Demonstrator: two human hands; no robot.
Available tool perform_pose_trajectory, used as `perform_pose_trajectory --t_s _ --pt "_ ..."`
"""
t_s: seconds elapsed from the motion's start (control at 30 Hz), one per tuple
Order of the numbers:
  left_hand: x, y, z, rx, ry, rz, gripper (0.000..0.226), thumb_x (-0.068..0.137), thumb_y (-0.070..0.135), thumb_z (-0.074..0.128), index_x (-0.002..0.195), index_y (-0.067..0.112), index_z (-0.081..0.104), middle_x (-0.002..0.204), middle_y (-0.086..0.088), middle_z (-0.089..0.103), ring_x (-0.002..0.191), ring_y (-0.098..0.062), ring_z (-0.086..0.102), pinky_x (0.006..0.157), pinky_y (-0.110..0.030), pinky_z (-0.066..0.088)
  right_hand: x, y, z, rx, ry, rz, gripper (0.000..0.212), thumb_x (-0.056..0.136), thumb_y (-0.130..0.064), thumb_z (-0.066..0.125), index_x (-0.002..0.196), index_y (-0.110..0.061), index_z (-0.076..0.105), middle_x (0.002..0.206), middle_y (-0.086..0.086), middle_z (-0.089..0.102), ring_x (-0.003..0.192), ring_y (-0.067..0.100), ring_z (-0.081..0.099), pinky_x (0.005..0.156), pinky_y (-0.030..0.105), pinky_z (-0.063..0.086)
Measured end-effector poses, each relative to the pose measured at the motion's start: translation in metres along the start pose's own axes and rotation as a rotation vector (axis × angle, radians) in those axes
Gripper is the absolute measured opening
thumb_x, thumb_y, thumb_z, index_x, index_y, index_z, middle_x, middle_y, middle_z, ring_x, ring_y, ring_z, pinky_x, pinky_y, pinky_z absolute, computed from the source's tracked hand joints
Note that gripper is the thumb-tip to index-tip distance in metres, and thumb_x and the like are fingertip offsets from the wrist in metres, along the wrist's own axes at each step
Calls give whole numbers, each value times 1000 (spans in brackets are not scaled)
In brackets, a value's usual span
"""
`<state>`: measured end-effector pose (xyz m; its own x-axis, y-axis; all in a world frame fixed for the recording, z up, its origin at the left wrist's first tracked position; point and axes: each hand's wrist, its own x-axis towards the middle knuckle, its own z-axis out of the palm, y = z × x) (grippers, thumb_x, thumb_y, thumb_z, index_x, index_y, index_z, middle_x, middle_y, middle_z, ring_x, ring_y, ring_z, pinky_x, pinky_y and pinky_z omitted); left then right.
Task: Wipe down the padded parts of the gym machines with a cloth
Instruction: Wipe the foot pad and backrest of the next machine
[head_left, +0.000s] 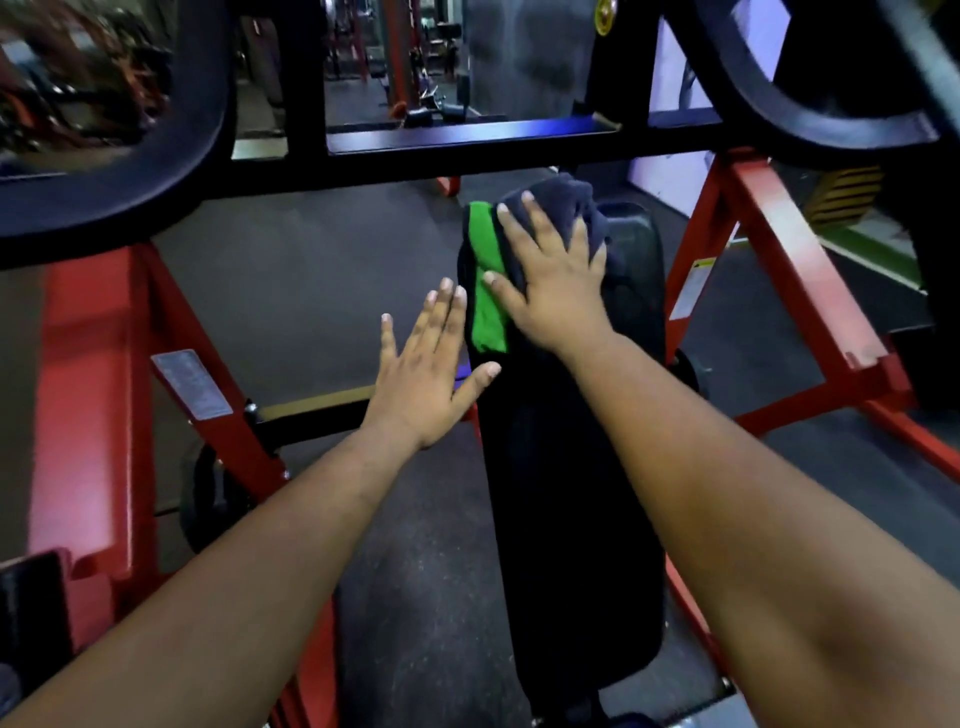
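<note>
Your right hand (550, 291) is flat on the cloth (540, 228), fingers spread wide and straight, pressing it onto the far end of the black bench pad (571, 493). Your left hand (431, 379) is open too, fingers straight and close together, thumb touching the pad's left edge, holding nothing.

Cloth looks light, soft and limp: dark with a green strip, bunched under your palm. It will likely fold or slide, so keep the palm over the middle of the bunch, not on a loose edge.

Pad looks smooth, vinyl-like, firm and long, running near to far. Probably slick, so low drag.

Red frame (93, 415) stands on both sides, black crossbar (467, 150) just beyond the pad's far end. Dark rubber floor (311, 291), dim gym behind.
</note>
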<state>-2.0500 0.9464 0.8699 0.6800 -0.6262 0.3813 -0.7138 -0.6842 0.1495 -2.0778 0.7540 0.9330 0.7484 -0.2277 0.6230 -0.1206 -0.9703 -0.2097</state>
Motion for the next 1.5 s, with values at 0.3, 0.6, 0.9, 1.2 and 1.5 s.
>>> perform_pose_trajectory --t_s 0.3,0.6,0.9,1.2,1.5 --pt "-13 -17 14 -22 52 52 83 99 63 21 162 17 -7 170 -4 -13 158 -18 -8 124 -61 -3 -111 12 69 -134 68 -340 58 93 -38 55 150 -36 46 159 -8 41 129 37 43 106 54 35" --pt "-72 2 79 59 -66 164 86 101 64 26 163 10 2 171 -9 -4 158 -21 -3 124 -62 5 -191 29 94 -104 12 -324 54 90 -40 60 144 -35 53 154 -8 48 117 33 42 98 51 38" --pt "-138 5 135 87 -198 218 84 101 65 29 163 12 7 171 -11 3 158 -24 5 122 -65 10 -297 48 129 -45 -118 -350 49 90 -33 59 139 -32 58 155 -9 37 112 35 43 92 49 33" --pt "-197 24 172 88 -496 195 84 98 71 15 158 26 -23 165 -2 -30 156 -21 -18 123 -62 -6 -445 60 125 -96 -767 -347 54 95 -18 54 147 -32 50 144 -1 47 114 43 47 87 52 40" --pt "-207 61 107 -47 -698 -63 88 96 75 24 162 28 -11 170 2 -14 158 -18 0 124 -57 2 -424 36 52 227 -761 -12 46 90 -38 52 135 -45 57 146 -17 47 123 28 45 93 43 39"
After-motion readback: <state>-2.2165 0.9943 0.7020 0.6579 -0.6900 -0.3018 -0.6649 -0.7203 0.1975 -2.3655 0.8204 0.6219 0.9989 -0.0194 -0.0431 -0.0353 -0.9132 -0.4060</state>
